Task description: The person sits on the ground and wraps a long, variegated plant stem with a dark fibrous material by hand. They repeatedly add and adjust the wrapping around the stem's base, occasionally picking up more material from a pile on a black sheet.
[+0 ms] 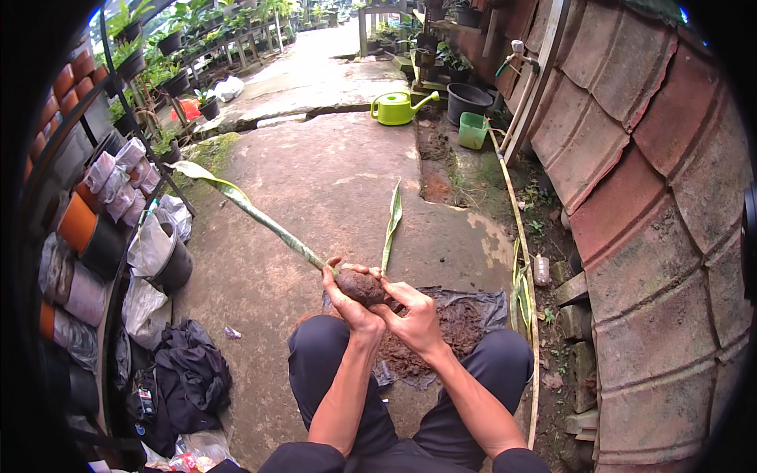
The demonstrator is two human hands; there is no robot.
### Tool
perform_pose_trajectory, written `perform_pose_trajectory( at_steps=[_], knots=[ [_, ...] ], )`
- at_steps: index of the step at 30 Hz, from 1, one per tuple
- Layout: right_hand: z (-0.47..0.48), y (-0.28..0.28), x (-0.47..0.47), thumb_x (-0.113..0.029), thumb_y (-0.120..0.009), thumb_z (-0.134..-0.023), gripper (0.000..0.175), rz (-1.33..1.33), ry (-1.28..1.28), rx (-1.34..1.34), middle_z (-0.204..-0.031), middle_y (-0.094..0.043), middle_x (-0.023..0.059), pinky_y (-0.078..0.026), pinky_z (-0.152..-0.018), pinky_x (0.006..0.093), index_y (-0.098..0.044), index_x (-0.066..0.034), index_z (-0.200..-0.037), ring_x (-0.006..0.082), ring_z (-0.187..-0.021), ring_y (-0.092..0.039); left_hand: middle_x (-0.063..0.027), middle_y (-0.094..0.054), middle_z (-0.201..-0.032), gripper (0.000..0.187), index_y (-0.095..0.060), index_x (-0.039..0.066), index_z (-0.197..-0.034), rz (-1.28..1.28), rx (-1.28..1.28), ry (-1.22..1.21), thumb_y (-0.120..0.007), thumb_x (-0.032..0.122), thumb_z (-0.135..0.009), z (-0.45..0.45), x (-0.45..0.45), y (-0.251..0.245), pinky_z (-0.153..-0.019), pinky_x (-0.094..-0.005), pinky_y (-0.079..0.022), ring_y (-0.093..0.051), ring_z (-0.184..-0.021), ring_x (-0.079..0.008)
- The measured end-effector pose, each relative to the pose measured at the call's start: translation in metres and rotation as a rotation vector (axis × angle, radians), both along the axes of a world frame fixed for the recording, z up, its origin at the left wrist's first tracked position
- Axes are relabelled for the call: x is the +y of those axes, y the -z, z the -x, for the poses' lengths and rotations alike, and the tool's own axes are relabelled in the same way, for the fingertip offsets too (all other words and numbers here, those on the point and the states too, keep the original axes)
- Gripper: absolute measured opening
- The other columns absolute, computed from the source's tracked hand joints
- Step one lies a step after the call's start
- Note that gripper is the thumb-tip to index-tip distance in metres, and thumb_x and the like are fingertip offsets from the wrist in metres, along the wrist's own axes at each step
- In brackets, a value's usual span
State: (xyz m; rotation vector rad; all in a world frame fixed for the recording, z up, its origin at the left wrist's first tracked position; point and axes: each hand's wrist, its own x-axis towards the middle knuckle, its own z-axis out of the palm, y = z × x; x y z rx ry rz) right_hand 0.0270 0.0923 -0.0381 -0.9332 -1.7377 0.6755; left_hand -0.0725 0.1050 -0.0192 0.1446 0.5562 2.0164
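My left hand [355, 307] cups a brown, rounded ball of soil or coir fibre [359, 286] in front of my knees. My right hand [413, 313] presses on the ball's right side with its fingers. From the ball's left end a long variegated snake plant leaf [266, 223] slants up and away to the left. A shorter snake plant leaf [391, 230] rises upright behind the fingers; its base is hidden, so I cannot tell whether it joins the ball. Loose brown fibre [461, 334] lies on a black plastic sheet [495, 307] between my knees, partly covered by my arms.
A green watering can [395, 109], a black tub [467, 101] and a green container [473, 130] stand ahead. A hose [520, 236] runs along the right beside roof tiles [656, 319]. More variegated leaves [521, 290] lie there. Left are stacked pots [89, 230] and dark cloth [192, 372].
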Motion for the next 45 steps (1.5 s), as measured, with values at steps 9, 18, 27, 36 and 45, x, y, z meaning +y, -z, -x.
perform_pose_trajectory(
  at_steps=[9,18,27,36,45],
  knots=[
    [-0.02,-0.023,-0.009,-0.015,-0.082,-0.074,0.037,-0.023,0.009,-0.032,-0.101,-0.071,0.0125,-0.055,-0.073,0.0314,-0.07,-0.0018,-0.107,0.0207,-0.082,-0.07,-0.0058,-0.053,-0.068,0.04,-0.043,0.009,-0.113,-0.068,0.169,-0.026,-0.038,0.046,-0.099,-0.004,-0.002,0.009,-0.06,-0.0369,-0.048,-0.052,-0.058,-0.021],
    [-0.036,-0.022,-0.011,-0.013,-0.078,-0.077,0.021,0.077,0.013,0.037,-0.095,-0.072,0.0105,-0.055,-0.074,0.0342,-0.073,-0.0029,-0.095,0.0238,-0.088,-0.07,-0.0081,-0.052,-0.069,0.039,-0.041,0.007,-0.113,-0.165,0.432,-0.035,-0.036,0.043,-0.099,-0.014,-0.001,0.025,-0.063,-0.0372,-0.048,-0.055,-0.061,-0.0235],
    [-0.038,-0.03,-0.016,-0.007,-0.066,-0.087,0.013,0.075,0.017,-0.142,-0.09,-0.065,0.0147,-0.052,-0.072,0.0338,-0.064,0.0008,-0.096,0.0287,-0.083,-0.067,-0.0113,-0.051,-0.071,0.034,-0.041,0.004,-0.111,-0.197,0.407,0.032,-0.036,0.034,-0.097,-0.016,-0.003,0.025,-0.06,-0.0381,-0.049,-0.055,-0.062,-0.0241],
    [-0.042,-0.021,-0.013,-0.012,-0.052,-0.101,0.01,0.54,-0.417,0.411,-0.087,-0.055,0.0009,-0.048,-0.068,0.0254,-0.053,-0.0024,-0.099,0.0088,-0.077,-0.055,-0.0078,-0.051,-0.069,0.042,-0.041,0.006,-0.114,-0.164,0.484,0.05,-0.036,0.044,-0.098,-0.006,-0.002,0.024,-0.061,-0.0356,-0.047,-0.055,-0.06,-0.0229],
    [-0.04,-0.02,0.004,-0.012,-0.056,-0.099,0.009,0.545,-0.308,0.673,-0.09,-0.058,0.0035,-0.05,-0.066,0.0257,-0.055,-0.0034,-0.102,0.0121,-0.078,-0.059,-0.0096,-0.05,-0.07,0.037,-0.043,0.004,-0.11,-0.187,0.377,-0.01,-0.036,0.038,-0.098,0.02,-0.002,0.016,-0.058,-0.0374,-0.048,-0.054,-0.058,-0.023]
  ],
)
